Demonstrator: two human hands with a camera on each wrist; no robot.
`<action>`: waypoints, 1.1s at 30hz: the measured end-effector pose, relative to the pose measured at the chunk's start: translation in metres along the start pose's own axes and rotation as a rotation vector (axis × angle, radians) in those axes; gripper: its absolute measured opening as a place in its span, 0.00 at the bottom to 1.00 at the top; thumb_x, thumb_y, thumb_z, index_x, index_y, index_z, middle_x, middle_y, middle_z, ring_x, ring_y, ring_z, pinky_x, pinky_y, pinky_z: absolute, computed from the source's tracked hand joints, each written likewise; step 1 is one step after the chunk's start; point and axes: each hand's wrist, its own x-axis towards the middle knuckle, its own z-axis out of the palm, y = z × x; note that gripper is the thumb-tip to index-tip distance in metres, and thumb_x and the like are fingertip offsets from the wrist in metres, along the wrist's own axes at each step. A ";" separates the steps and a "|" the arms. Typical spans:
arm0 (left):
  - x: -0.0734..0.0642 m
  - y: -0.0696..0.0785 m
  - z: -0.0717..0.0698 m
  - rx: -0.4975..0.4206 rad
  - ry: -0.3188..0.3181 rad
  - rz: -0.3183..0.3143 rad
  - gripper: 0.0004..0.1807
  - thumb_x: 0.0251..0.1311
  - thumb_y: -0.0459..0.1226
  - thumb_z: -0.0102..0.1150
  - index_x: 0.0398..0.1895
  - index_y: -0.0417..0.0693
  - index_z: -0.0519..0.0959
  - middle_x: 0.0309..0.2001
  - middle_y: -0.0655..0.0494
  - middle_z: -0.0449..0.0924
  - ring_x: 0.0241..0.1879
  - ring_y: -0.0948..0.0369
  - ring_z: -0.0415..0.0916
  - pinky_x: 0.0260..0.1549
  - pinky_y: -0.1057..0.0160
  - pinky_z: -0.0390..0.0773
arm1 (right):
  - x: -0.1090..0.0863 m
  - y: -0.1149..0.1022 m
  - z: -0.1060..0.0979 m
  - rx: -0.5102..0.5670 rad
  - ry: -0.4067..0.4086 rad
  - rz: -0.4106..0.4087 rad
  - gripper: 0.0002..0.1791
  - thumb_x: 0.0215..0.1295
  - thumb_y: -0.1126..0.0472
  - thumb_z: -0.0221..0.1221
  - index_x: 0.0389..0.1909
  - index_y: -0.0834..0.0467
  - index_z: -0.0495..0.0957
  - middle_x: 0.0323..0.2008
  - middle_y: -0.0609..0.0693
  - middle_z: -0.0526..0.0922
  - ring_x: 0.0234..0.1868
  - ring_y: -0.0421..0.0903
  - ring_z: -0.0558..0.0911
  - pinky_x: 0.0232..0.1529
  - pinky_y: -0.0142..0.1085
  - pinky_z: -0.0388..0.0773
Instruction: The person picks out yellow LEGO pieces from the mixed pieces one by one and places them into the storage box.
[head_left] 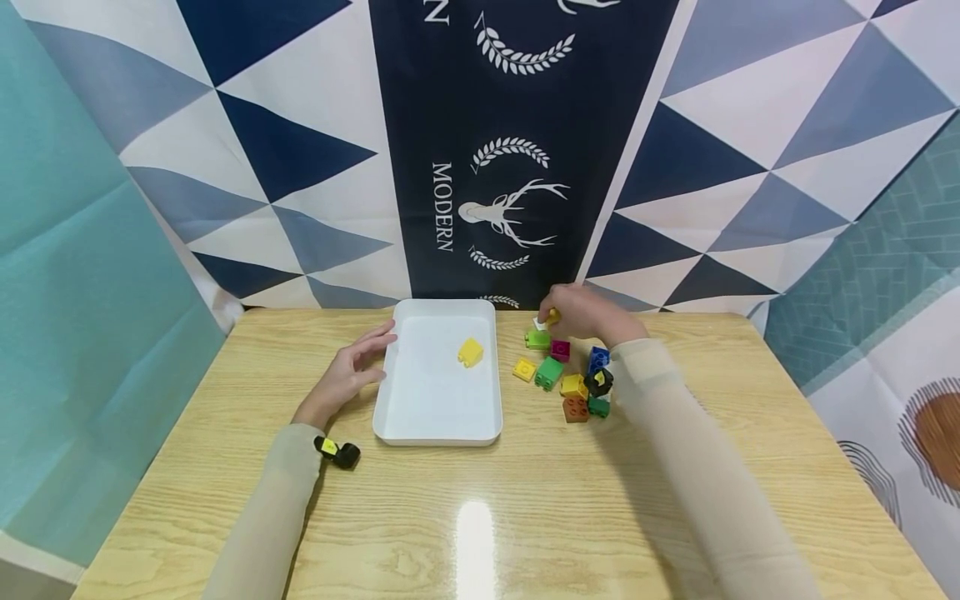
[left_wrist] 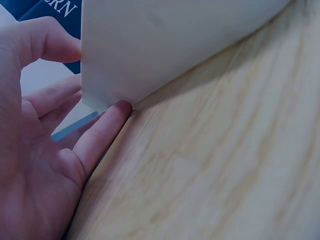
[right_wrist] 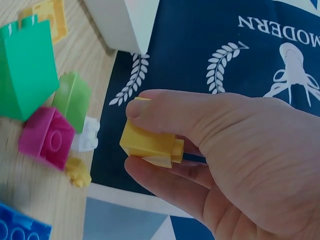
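Note:
My right hand (head_left: 581,312) is above the far end of a loose brick pile. In the right wrist view it pinches a yellow toy brick (right_wrist: 146,141) between thumb and fingers. Below it lie a light green brick (head_left: 537,339), a white brick (right_wrist: 87,135) and a magenta brick (right_wrist: 45,135). At the left side of a white tray (head_left: 435,417), my left hand (head_left: 348,379) rests with fingers spread along the rim. Its fingertips touch the tray's outer wall (left_wrist: 160,45) in the left wrist view. A single yellow brick (head_left: 471,352) lies inside the tray.
Right of the tray are green (head_left: 549,372), blue (head_left: 598,358) and brown (head_left: 576,409) bricks, among several others. My right sleeve (head_left: 675,433) partly covers that pile's right side. A patterned cloth (head_left: 517,108) hangs behind the wooden table (head_left: 390,517).

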 end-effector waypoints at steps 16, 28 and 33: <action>-0.001 0.000 0.000 0.005 -0.003 -0.006 0.35 0.69 0.21 0.61 0.81 0.28 0.71 0.93 0.40 0.53 0.92 0.38 0.50 0.74 0.87 0.61 | 0.007 -0.018 0.005 0.004 -0.001 -0.073 0.13 0.72 0.70 0.69 0.54 0.61 0.93 0.58 0.61 0.90 0.56 0.57 0.83 0.69 0.55 0.86; 0.000 -0.001 -0.001 0.005 0.001 0.000 0.35 0.70 0.21 0.61 0.80 0.29 0.71 0.93 0.40 0.54 0.92 0.38 0.52 0.74 0.87 0.61 | 0.010 -0.041 0.004 -0.027 -0.027 -0.121 0.13 0.73 0.65 0.71 0.56 0.59 0.93 0.58 0.60 0.90 0.53 0.55 0.82 0.64 0.52 0.86; 0.000 -0.002 -0.001 0.001 -0.002 0.002 0.35 0.70 0.21 0.61 0.81 0.29 0.71 0.93 0.40 0.54 0.92 0.38 0.52 0.74 0.87 0.62 | 0.010 -0.052 0.004 -0.033 -0.026 -0.135 0.14 0.73 0.65 0.72 0.57 0.59 0.92 0.59 0.59 0.90 0.54 0.55 0.84 0.66 0.51 0.87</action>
